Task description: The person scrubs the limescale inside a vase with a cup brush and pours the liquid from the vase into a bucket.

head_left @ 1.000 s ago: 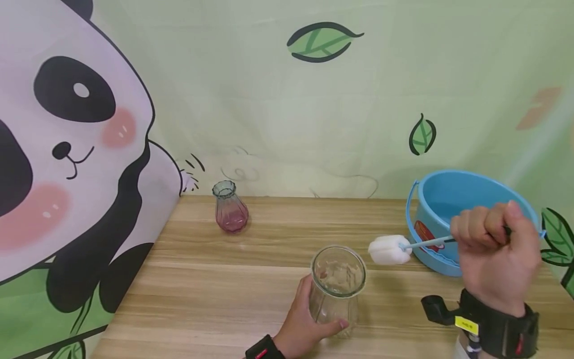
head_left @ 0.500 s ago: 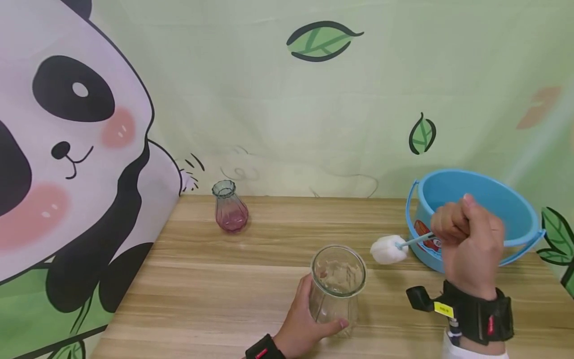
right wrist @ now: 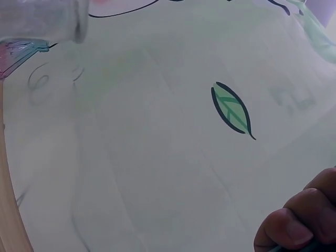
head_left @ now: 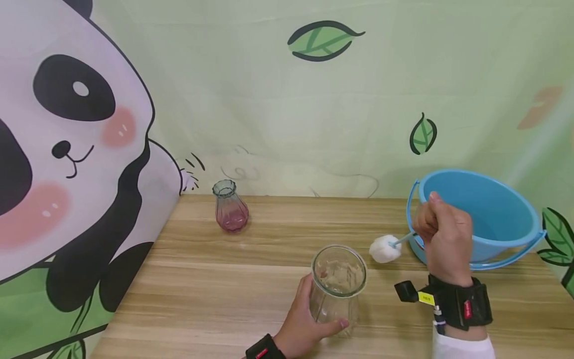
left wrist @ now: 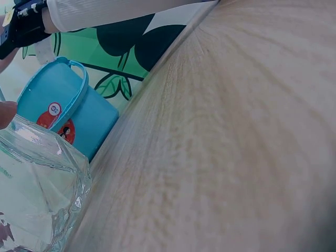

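Note:
A clear glass vase (head_left: 334,309) with a wide round mouth stands upright on the wooden table. My left hand (head_left: 309,319) grips its lower side, thumb in front; in the left wrist view the ribbed glass (left wrist: 42,184) fills the lower left. To the right, my right hand (head_left: 444,239) holds a sponge bottle brush by its thin blue handle, fingers curled. The brush's white sponge head (head_left: 385,249) points left, just right of the vase mouth and apart from it. Curled right-hand fingers (right wrist: 302,220) show in the right wrist view's lower corner.
Behind the right hand stands a blue bucket (head_left: 502,244) with its handle lowered. A small vase (head_left: 231,214), grey fading to pink, stands at the back left. A panda-printed cloth (head_left: 251,109) hangs behind the wooden table (head_left: 188,299).
My right hand has moved left, from in front of the bucket's right part to its left part. The sponge head has turned more toward me and stays right of the vase. My left hand stays put.

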`<state>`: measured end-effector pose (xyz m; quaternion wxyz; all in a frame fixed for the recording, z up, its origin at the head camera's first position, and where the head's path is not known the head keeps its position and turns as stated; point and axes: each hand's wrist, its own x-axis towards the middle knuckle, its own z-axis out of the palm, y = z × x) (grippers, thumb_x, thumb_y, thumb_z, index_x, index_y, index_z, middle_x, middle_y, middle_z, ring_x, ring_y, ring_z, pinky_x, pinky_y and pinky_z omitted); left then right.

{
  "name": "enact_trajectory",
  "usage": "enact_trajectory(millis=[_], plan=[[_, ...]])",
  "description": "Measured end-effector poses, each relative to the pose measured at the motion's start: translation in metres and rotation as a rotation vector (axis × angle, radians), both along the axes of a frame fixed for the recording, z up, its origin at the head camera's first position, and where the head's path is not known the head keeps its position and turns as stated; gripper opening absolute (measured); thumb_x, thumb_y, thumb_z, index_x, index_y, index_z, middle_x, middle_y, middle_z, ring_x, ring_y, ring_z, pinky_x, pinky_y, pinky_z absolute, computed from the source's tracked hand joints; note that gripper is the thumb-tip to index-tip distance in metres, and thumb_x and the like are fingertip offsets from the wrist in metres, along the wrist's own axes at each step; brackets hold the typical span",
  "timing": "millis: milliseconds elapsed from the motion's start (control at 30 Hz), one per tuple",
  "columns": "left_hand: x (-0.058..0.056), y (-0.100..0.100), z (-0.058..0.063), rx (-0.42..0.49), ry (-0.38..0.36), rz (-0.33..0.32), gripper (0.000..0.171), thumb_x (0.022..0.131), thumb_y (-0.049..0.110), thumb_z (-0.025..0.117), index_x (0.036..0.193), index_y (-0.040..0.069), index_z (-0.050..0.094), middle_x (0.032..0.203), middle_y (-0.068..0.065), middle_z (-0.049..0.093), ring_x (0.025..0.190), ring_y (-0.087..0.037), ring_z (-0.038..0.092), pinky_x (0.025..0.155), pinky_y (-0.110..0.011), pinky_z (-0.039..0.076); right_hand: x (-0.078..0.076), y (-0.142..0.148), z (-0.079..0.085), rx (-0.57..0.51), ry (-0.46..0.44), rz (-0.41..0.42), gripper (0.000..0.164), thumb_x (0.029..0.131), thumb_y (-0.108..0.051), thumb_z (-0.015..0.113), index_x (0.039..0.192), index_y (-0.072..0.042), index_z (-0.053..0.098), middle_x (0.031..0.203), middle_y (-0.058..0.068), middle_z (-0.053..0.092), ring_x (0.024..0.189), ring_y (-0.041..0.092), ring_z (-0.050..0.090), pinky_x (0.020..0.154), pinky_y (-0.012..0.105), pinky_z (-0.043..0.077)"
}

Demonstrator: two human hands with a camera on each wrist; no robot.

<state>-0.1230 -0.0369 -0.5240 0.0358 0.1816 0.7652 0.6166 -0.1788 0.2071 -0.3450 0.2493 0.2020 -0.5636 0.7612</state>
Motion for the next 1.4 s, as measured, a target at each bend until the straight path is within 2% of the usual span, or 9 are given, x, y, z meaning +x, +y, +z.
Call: enact_trajectory(millis=[100, 167, 433, 700, 967, 1167, 1400], plan=[[0.000, 0.000, 0.000, -0.006, -0.006, 0.004, 0.096, 0.072, 0.044, 0.083, 0.146, 0.039, 0.023, 0.142, 0.010, 0.032, 0.129, -0.015, 0.031, 0.102, -0.061, 0.029, -0.002, -0.002, -0.003, 0.023, -0.029, -0.014, 0.055, 0.103, -0.017, 0.046, 0.053, -0.001, 0.029, 0.051, 0.000, 0.025, 0.045, 0.017, 0.025, 0.045, 0.035, 0.015], [0.000, 0.000, 0.001, -0.009, -0.010, 0.005, 0.095, 0.072, 0.044, 0.083, 0.146, 0.040, 0.023, 0.141, 0.011, 0.032, 0.128, -0.014, 0.031, 0.102, -0.061, 0.029, -0.004, -0.002, -0.005, 0.022, -0.036, -0.006, 0.055, 0.103, -0.016, 0.045, 0.053, -0.001, 0.029, 0.052, 0.001, 0.025, 0.045, 0.016, 0.024, 0.046, 0.034, 0.014], [0.000, -0.001, 0.001, -0.013, -0.009, 0.000, 0.095, 0.073, 0.045, 0.082, 0.147, 0.038, 0.023, 0.142, 0.007, 0.033, 0.128, -0.014, 0.032, 0.101, -0.061, 0.029, -0.010, -0.005, -0.014, 0.071, -0.120, -0.062, 0.057, 0.103, -0.023, 0.048, 0.054, 0.001, 0.030, 0.054, 0.003, 0.026, 0.050, 0.020, 0.026, 0.055, 0.039, 0.016], [0.000, -0.001, 0.001, -0.010, -0.004, 0.000, 0.095, 0.073, 0.044, 0.083, 0.147, 0.038, 0.022, 0.142, 0.009, 0.032, 0.128, -0.014, 0.032, 0.101, -0.061, 0.029, -0.017, -0.007, -0.021, 0.117, -0.130, -0.051, 0.058, 0.103, -0.024, 0.046, 0.053, 0.002, 0.032, 0.054, 0.004, 0.028, 0.052, 0.020, 0.029, 0.059, 0.041, 0.017], [0.001, -0.001, 0.004, -0.002, -0.009, -0.017, 0.095, 0.075, 0.044, 0.081, 0.148, 0.040, 0.020, 0.143, 0.007, 0.031, 0.131, -0.016, 0.029, 0.103, -0.065, 0.027, -0.021, -0.007, -0.024, 0.084, -0.102, -0.067, 0.059, 0.103, -0.020, 0.046, 0.051, 0.002, 0.030, 0.054, 0.003, 0.027, 0.051, 0.020, 0.027, 0.058, 0.040, 0.017], [0.001, -0.002, 0.004, -0.006, -0.015, -0.016, 0.095, 0.075, 0.043, 0.081, 0.148, 0.041, 0.020, 0.143, 0.007, 0.031, 0.131, -0.017, 0.029, 0.102, -0.066, 0.026, -0.023, -0.007, -0.026, 0.055, -0.104, -0.121, 0.060, 0.102, -0.020, 0.049, 0.049, 0.001, 0.030, 0.053, 0.002, 0.026, 0.051, 0.020, 0.026, 0.058, 0.040, 0.017], [0.001, -0.002, 0.006, -0.008, -0.018, -0.020, 0.095, 0.074, 0.045, 0.082, 0.147, 0.040, 0.021, 0.144, 0.006, 0.031, 0.131, -0.017, 0.030, 0.103, -0.062, 0.026, -0.024, -0.007, -0.029, 0.129, -0.134, -0.238, 0.061, 0.102, -0.021, 0.048, 0.048, 0.002, 0.033, 0.052, 0.006, 0.030, 0.054, 0.021, 0.029, 0.059, 0.035, 0.022]])
